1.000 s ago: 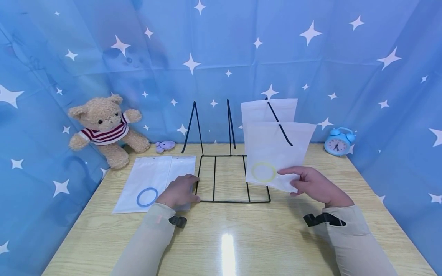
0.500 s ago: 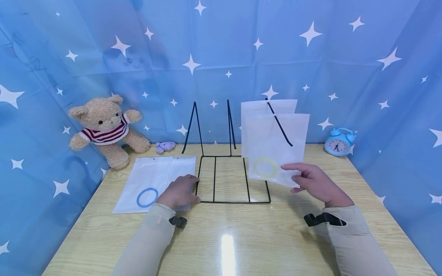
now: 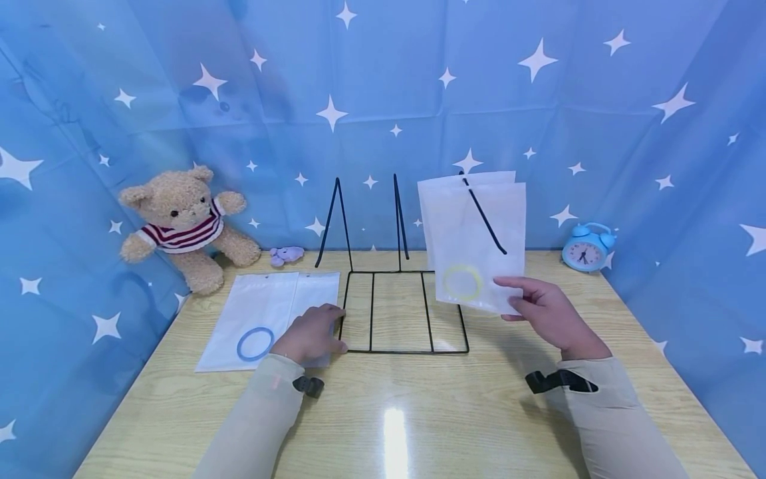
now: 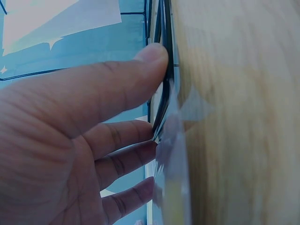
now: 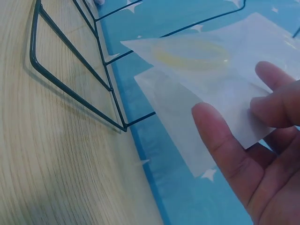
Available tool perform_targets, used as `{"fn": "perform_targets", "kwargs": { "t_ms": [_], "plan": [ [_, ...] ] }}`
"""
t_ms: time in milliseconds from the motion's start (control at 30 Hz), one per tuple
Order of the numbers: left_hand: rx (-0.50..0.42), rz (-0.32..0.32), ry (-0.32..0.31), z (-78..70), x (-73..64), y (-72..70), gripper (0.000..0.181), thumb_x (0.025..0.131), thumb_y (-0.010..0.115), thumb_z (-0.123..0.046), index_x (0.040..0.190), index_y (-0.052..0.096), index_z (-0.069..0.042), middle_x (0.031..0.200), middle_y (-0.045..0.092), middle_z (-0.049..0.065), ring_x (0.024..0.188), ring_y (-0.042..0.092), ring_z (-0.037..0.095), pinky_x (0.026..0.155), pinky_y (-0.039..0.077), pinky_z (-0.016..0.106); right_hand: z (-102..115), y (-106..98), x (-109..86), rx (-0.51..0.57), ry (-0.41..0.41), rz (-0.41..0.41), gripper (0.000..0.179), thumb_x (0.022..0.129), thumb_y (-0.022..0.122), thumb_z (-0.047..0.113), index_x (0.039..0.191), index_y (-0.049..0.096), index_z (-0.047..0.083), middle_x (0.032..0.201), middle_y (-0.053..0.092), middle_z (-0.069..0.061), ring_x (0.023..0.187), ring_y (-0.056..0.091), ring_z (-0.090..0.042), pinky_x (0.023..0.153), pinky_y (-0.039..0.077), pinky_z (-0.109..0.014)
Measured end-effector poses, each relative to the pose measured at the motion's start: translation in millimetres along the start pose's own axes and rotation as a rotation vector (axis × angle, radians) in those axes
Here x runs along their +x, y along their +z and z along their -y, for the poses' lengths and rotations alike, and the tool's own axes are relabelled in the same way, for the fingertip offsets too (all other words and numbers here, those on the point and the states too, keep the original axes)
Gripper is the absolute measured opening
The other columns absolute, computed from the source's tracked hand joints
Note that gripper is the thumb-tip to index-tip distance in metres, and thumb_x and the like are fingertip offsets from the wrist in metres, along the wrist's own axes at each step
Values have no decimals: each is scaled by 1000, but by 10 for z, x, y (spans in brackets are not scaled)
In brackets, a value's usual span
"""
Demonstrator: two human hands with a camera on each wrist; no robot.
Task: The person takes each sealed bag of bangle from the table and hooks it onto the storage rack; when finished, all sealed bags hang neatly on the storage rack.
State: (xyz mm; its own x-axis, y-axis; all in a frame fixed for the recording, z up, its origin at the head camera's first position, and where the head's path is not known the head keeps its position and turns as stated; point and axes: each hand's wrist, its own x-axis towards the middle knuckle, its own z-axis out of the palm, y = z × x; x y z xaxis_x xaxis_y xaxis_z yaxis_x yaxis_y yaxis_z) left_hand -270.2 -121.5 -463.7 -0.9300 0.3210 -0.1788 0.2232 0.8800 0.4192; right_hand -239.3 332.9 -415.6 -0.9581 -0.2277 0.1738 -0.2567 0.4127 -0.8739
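Note:
Within the head view, my right hand [image 3: 549,318] pinches the lower right corner of a white hanging-hole bag [image 3: 479,233] containing a yellow ring [image 3: 463,283]. The bag hangs on the right prong [image 3: 491,233] of a black wire rack [image 3: 419,351], just in front of another white bag [image 3: 427,206]. At the rack's left side, my left hand [image 3: 311,332] rests with thumb and fingers touching the base wire; the left wrist view shows these fingers spread and fairly straight. Beneath or beside that hand lie two more white bags [image 3: 239,313], a blue ring [image 3: 255,344] showing in one.
A teddy bear [image 3: 185,226] in a striped shirt sits at the back left, near a small purple toy [image 3: 286,255]. A blue alarm clock [image 3: 588,246] stands at the back right. Blue star-printed cloth [image 3: 383,80] hangs behind the wooden table [image 3: 455,426].
The front bag has moved back and up along the right prong, closer to the bag behind it. My right hand followed slightly upward. My left hand has stayed put.

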Motion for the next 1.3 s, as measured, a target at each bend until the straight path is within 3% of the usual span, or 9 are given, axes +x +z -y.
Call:
{"fn": "perform_targets", "kwargs": {
  "t_ms": [467,567,700,800,900,967,1100,1200,1300],
  "plan": [
    [-10,6,-3,24,-17,43,76,88,87,-33,154,55,-12,160,50,11,147,45,41,116,37,69,-11,11,2,-40,-50,-63,50,103,55,-9,151,56,4,77,41,-9,63,47,-19,86,62,-23],
    [-10,9,-6,30,-14,51,76,89,86,-33,155,55,-12,160,50,11,147,45,41,117,36,68,4,11,-1,-97,-41,-78,51,105,59,-2,154,55,10,77,40,-8,61,43,-22,75,59,-18],
    [-9,16,-4,28,-10,43,76,89,86,-34,155,54,-12,161,49,11,148,45,41,117,37,67,25,0,-11,-189,-13,-89,50,107,60,11,157,53,15,126,64,-19,108,64,-26,84,56,-24],
    [-10,17,0,22,-12,27,77,89,86,-34,155,54,-12,161,49,11,147,45,41,116,38,66,41,-5,-4,-197,15,-97,52,108,61,14,159,49,13,165,42,-16,146,45,-40,113,49,-45],
    [-12,19,2,16,-15,12,77,89,86,-33,155,54,-12,161,49,12,147,45,41,116,38,66,95,12,6,-196,45,-133,56,107,63,16,160,46,10,167,37,-22,147,40,-51,114,39,-69],
    [-11,20,1,18,-12,7,77,89,86,-33,156,53,-12,161,49,12,148,45,41,117,38,66,159,40,4,-220,60,-181,58,106,64,18,160,45,7,163,38,-26,145,41,-53,111,39,-73],
    [-10,22,-7,23,-2,-5,78,89,85,-33,156,52,-12,162,48,11,148,44,40,117,37,65,294,106,-16,-306,54,-228,51,104,69,22,150,56,6,131,61,-23,115,61,-38,90,60,-46],
    [-16,23,-9,25,0,-17,78,90,85,-33,157,52,-12,162,48,11,148,44,40,118,37,64,285,157,-11,-330,29,-93,45,101,73,22,142,63,7,99,67,-11,86,63,-24,66,54,-28],
    [-15,24,-6,26,5,-19,78,89,85,-33,157,52,-12,162,48,11,148,44,41,118,37,64,168,238,14,-300,54,125,50,99,76,21,143,61,4,89,66,-6,76,59,-19,61,50,-28]
  ]
}}
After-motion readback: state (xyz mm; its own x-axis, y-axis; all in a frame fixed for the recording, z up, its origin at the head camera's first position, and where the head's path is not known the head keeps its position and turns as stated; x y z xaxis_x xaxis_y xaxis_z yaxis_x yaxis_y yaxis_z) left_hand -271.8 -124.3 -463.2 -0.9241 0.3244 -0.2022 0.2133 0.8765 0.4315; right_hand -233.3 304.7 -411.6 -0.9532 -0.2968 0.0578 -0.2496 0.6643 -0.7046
